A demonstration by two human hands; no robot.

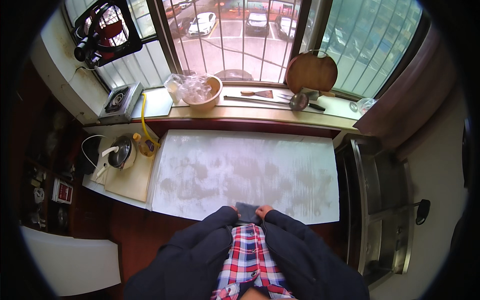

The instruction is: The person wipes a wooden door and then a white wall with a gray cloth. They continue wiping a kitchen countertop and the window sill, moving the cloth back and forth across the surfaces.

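Observation:
A small dark grey cloth [247,212] is held at the near edge of a worn white tabletop [243,150]. On its left side my left hand [236,211] grips it, mostly hidden by the dark sleeve. My right hand [263,212] pinches the cloth's right side, fingers curled. Grey, patchy smears cover much of the tabletop beyond the cloth.
Left of the tabletop stand a lidded pot [120,153] and an oil bottle [145,145], with a gas stove [119,100] behind. The windowsill bears a plastic basin [208,97], a ladle [299,101] and a round chopping board [312,73]. A steel sink [386,221] is at right.

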